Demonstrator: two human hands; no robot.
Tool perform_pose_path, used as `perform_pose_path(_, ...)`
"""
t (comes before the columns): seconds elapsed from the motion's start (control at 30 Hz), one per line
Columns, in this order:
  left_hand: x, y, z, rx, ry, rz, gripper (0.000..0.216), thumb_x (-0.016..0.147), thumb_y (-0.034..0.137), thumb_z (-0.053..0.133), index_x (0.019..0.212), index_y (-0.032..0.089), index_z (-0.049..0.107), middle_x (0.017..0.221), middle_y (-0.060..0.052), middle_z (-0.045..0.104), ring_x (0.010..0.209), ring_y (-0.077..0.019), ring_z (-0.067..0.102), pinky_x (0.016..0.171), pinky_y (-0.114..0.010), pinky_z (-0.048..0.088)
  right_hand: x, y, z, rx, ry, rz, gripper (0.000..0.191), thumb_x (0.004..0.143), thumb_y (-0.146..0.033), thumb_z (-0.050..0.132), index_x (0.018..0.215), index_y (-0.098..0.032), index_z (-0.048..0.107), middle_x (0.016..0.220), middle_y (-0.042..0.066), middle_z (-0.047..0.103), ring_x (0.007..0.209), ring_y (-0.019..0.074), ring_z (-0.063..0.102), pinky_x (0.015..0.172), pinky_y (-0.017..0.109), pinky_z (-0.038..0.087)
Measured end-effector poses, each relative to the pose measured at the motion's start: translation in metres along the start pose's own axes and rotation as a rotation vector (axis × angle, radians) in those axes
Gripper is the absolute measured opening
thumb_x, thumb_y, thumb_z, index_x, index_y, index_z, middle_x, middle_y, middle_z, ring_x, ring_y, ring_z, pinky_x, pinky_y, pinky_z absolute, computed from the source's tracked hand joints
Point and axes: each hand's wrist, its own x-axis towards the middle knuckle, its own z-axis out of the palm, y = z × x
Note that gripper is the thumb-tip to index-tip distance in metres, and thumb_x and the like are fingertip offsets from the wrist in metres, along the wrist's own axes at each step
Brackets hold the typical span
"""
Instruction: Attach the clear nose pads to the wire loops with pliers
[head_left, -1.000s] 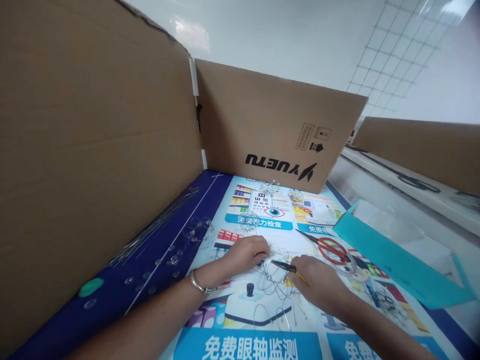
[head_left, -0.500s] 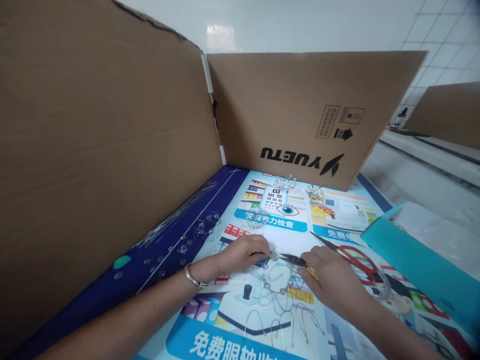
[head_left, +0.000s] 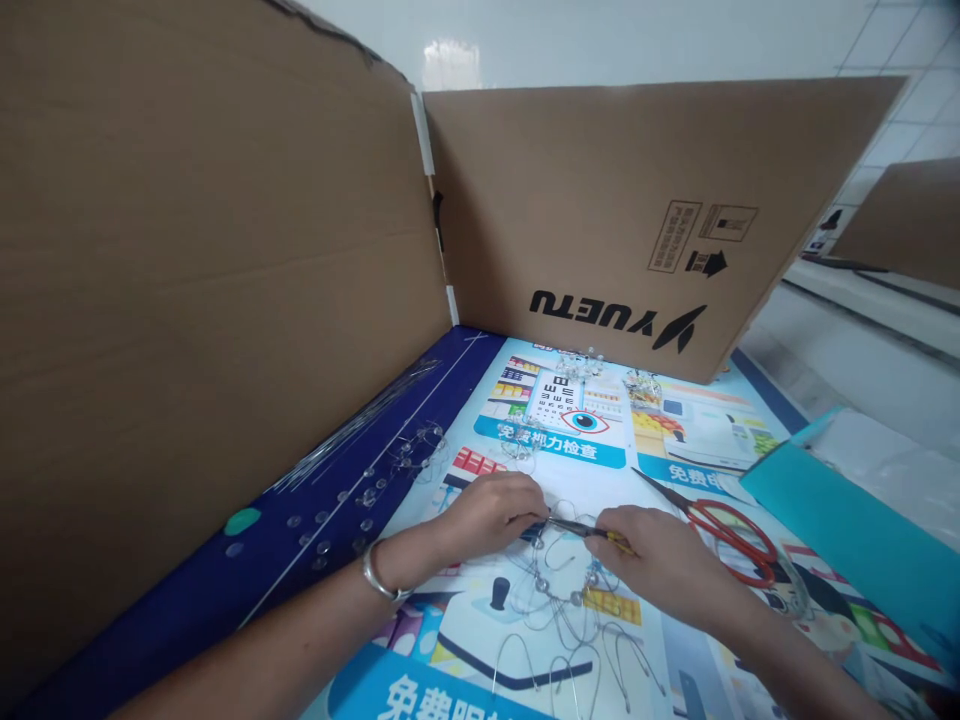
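Note:
My right hand (head_left: 652,555) is closed around yellow-handled needle-nose pliers (head_left: 574,527), whose dark jaws point left. Their tips meet the fingertips of my left hand (head_left: 491,515), which pinches one end of a beaded wire ring (head_left: 576,598). Clear round beads sit along this ring, and thin wires trail from it across the printed sheet. What exactly lies between the plier tips is too small to make out. Bent wire pieces (head_left: 574,668) lie loose just below the ring, towards me.
Red-handled scissors (head_left: 731,540) lie right of my right hand, beside a teal box (head_left: 840,520). Loose beads (head_left: 322,518) and straight wires (head_left: 330,440) are at the left. More beaded wire clusters (head_left: 581,366) lie further back. Cardboard panels (head_left: 600,180) stand behind and left.
The plier jaws have moved left to my left fingertips and now look closed, where they stood apart before. The view has shifted slightly.

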Motion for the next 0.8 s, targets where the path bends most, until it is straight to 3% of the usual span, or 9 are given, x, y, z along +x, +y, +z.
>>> perform_pose_path(0.43, 0.0001, -0.0015, -0.0006, 0.088, -0.023, 0.052, 0.016, 0.084, 0.013, 0.047, 0.086, 0.018, 0.062, 0.084, -0.002, 0.063, 0.081, -0.0147, 0.057, 0.075, -0.027, 0.043, 0.0051, -0.0036, -0.0043, 0.107, -0.090, -0.027, 0.033, 0.085, -0.043, 0.039, 0.069, -0.021, 0.057, 0.069, 0.000, 0.061, 0.065, 0.0138, 0.052, 0.055, 0.024, 0.028)
perform_pose_path(0.8, 0.0010, 0.0012, -0.0054, -0.032, -0.102, 0.027, 0.018, 0.086, 0.013, 0.045, 0.091, 0.017, 0.062, 0.089, -0.004, 0.063, 0.083, -0.0140, 0.057, 0.074, -0.025, 0.044, 0.0015, -0.0106, -0.0041, -0.046, -0.069, 0.002, 0.029, 0.083, -0.041, 0.042, 0.075, -0.023, 0.062, 0.073, 0.002, 0.063, 0.068, 0.0155, 0.056, 0.052, 0.025, 0.025)
